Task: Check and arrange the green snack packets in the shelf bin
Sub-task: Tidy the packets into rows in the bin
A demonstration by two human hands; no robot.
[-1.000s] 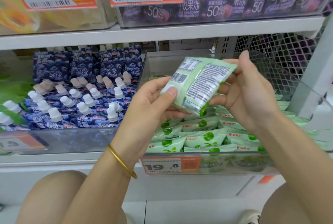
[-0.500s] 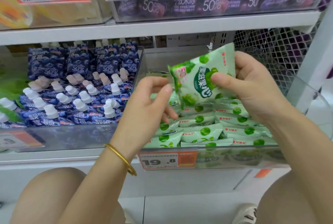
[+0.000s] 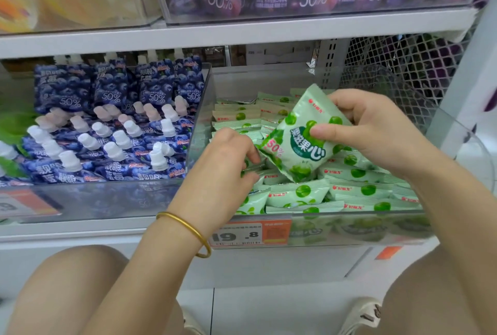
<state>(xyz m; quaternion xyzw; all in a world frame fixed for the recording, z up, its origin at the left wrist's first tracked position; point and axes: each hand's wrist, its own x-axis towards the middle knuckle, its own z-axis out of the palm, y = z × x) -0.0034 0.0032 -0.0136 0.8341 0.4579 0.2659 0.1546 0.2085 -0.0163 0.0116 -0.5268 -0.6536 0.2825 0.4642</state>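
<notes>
Right hand [image 3: 376, 130] first: you've got it right of centre in the frame, pinching a pale green glossy plastic snack packet printed with green fruit [image 3: 301, 143], thumb flat on the printed face and the other fingers curled round behind. Your left hand [image 3: 228, 157], centre frame, is down inside the clear plastic shelf bin [image 3: 199, 124] with its fingers curled in among the stock. I can't tell whether they grip anything; the tips are buried.

Now the bin. It fills the right half of the middle shelf, and rows of matching green packets [image 3: 295, 194] lie flat in it, long sides running left to right across the frame.

The lifted packet hangs just above those rows. It's tilted, and its longer visible edge runs from lower left to upper right. Its lower left corner dips almost onto your left fingers. That's what the next move turns on: the rows lie below and left of your right hand, and your left hand is the nearer one.

The packet faces you, plump, white lettering on a dark green badge, pink "50%" at its left corner, no tear showing.
</notes>
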